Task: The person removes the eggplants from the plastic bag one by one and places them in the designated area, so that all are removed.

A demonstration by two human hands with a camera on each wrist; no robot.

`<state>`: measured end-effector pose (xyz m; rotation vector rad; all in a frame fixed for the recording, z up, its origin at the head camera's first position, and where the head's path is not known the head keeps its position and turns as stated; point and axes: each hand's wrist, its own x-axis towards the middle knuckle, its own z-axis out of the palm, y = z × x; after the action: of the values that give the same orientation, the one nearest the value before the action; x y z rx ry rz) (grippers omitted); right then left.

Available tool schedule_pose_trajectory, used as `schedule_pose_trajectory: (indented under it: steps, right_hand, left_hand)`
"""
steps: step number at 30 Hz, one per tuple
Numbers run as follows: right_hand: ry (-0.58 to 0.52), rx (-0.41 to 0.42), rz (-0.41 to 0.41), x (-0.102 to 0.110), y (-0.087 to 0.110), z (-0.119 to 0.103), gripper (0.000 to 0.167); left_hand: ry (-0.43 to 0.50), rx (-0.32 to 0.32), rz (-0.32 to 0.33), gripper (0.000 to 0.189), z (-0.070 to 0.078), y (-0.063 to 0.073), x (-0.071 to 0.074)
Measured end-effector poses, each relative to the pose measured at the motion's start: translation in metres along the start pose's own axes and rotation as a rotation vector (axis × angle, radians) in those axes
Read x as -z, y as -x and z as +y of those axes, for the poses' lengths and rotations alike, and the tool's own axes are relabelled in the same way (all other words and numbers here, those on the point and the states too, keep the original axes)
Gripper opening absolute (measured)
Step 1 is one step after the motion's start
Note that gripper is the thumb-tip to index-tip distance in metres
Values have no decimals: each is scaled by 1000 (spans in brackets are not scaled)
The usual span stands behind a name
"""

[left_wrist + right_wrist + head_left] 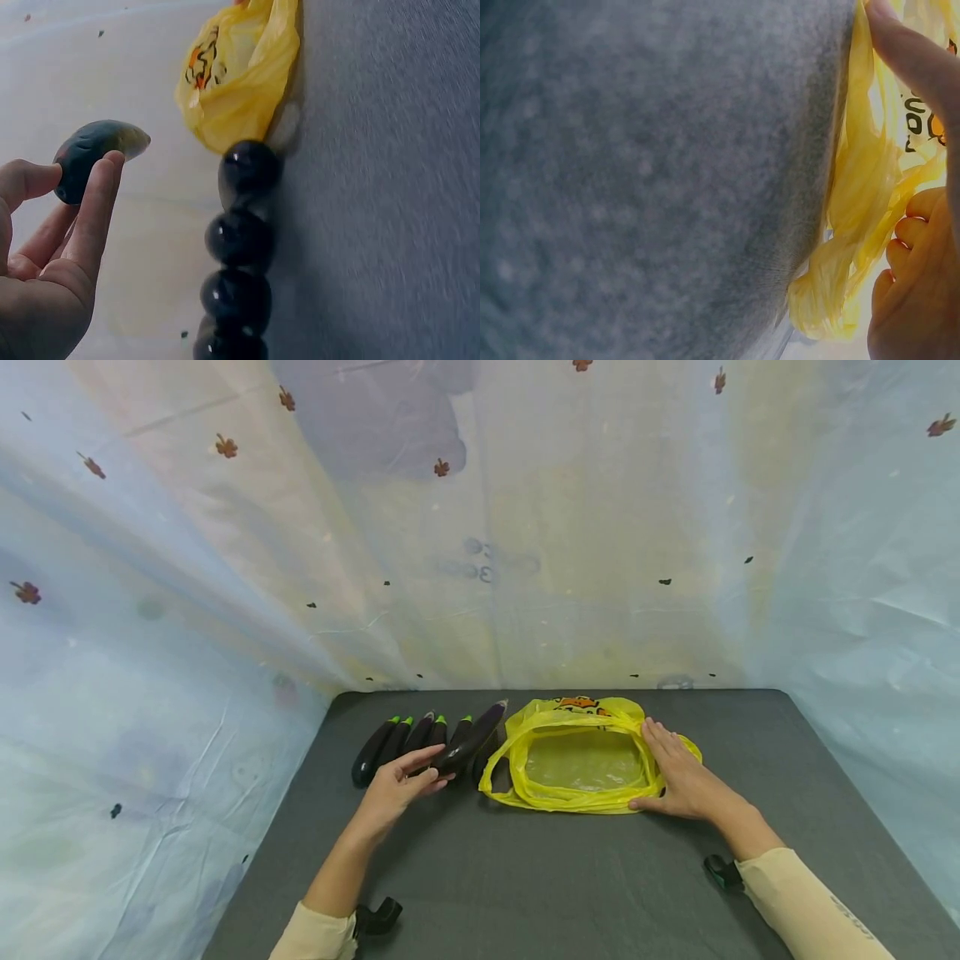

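Note:
My left hand [395, 789] pinches a dark purple eggplant [472, 742] by its rounded end, between thumb and fingers. The eggplant is lifted and tilted, its stem end toward the back right. In the left wrist view, that eggplant [90, 154] is apart from the row of other eggplants [238, 298]. A yellow plastic bag [525, 793] lies to the right with its mouth spread wide and facing up. My right hand [686, 781] rests on the bag's right side, fingers extended and thumb at the front edge. In the right wrist view, the thumb [915, 60] touches the yellow plastic.
Several eggplants [367, 756] lie side by side on the dark grey table [540, 885], left of the bag. One lies close to the bag's left edge, partly hidden. A pale patterned sheet [570, 610] hangs behind the table and along both sides.

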<state>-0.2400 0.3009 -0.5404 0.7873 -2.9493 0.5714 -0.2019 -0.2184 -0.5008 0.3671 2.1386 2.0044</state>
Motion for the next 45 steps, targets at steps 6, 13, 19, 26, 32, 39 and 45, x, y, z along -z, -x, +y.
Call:
schedule_pose_trajectory:
  steps: [6,13,19,26,32,39,45]
  right_hand:
    - [-6,5,19,-3,0,1,136]
    - [-14,11,25,-3,0,1,135]
    - [-14,13,34,-3,0,0,135]
    - [-14,18,37,-4,-1,0,135]
    - [-23,-1,15,-2,-1,0,136]
    - [-25,12,32,-2,0,-1,135]
    - [-30,-19,0,0,0,-2,137]
  left_hand:
    - [5,-8,42,54,-5,5,17]
    - [50,5,121,56,-5,12,38]
    - [62,11,167,57,-10,20,57]
    - [44,12,241,59,-18,29,76]
    - [1,15,286,59,-23,35,87]
    - [55,13,333,61,-28,39,105]
    - [104,-14,348,64,-30,43,121]
